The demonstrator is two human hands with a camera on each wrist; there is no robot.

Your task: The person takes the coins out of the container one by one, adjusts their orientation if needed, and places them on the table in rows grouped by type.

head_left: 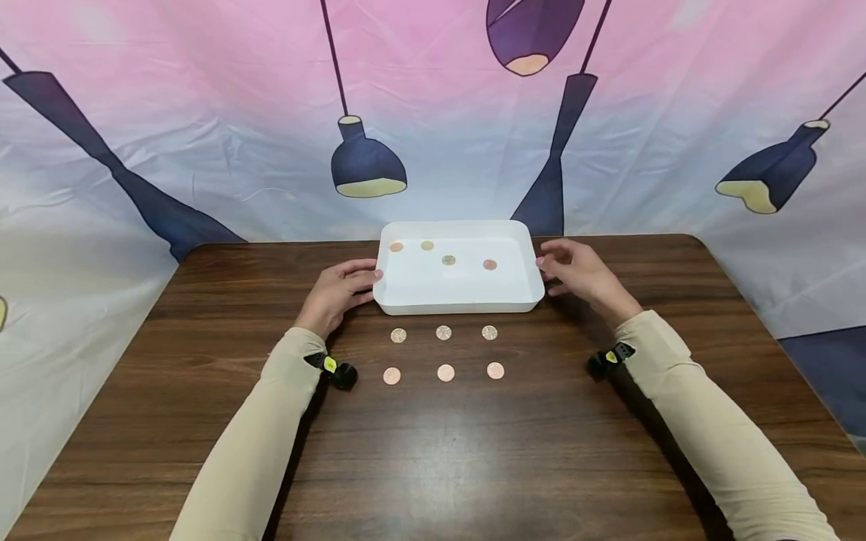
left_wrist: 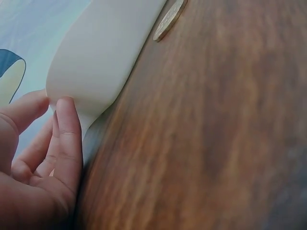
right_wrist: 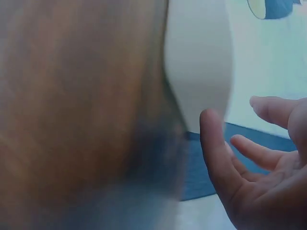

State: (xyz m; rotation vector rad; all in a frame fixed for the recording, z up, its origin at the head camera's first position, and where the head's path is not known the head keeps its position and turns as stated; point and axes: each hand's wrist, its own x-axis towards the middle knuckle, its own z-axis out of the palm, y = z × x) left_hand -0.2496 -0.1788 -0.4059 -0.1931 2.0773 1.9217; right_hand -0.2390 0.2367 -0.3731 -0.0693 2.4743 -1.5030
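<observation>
A shallow white tray [head_left: 456, 297] stands near the table's far edge. Several coins lie in it, some copper, some gold-toned, such as the copper coin [head_left: 490, 264]. My left hand [head_left: 338, 289] holds the tray's left end, with the thumb at the rim and other fingers against the outer wall, as the left wrist view shows. At the opposite end my right hand [head_left: 587, 276] is close beside the wall with its fingers spread. In the right wrist view one finger [right_wrist: 213, 143] overlaps the wall while the thumb [right_wrist: 273, 110] is apart from it.
In front of the tray, two rows of three coins lie on the dark wooden table [head_left: 433, 466]: gold-toned ones like the coin [head_left: 443, 333] behind, copper ones like the coin [head_left: 445, 373] nearer. A curtain [head_left: 271, 173] printed with lamps hangs behind the table.
</observation>
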